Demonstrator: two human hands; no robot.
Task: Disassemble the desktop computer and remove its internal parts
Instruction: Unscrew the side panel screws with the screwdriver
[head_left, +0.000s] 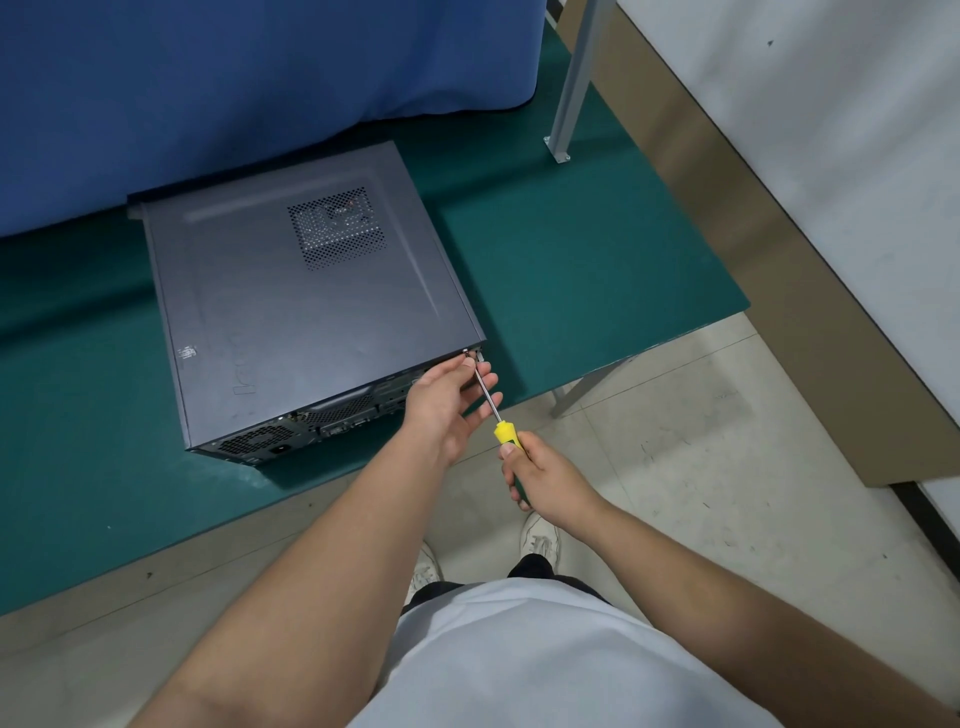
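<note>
Here, computer (311, 312) on green table (597, 270), tiled floor (727, 493).

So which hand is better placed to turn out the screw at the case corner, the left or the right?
The right hand: it grips the yellow handle of the screwdriver, whose tip sits at the corner screw of the computer case. The left hand only steadies the shaft near the tip.

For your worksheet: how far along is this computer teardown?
Done: nothing visible; the side panel is on the desktop computer. In hand: the right hand drives a yellow-handled screwdriver at a rear corner screw; the left hand steadies its shaft. Left: panel, all internal parts.
</note>
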